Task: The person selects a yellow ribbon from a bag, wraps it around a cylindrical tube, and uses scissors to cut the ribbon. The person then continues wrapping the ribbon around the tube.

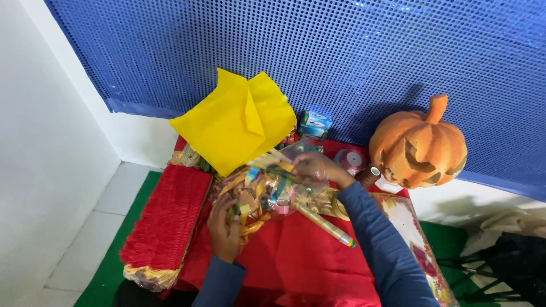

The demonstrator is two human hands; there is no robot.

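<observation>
A red fringed bundle lies at the left edge of the red cloth. Just beside it, the left hand curls its fingers around the lower side of a clear plastic bag of coloured ribbons and scraps, which sits mid-table under folded yellow paper. The right hand pinches the bag's upper edge with fingers closed. A rolled paper tube lies beneath. Farther right stands a carved orange pumpkin.

Bag of ribbons on table; fringe bundle left, pumpkin right, paper behind.
</observation>
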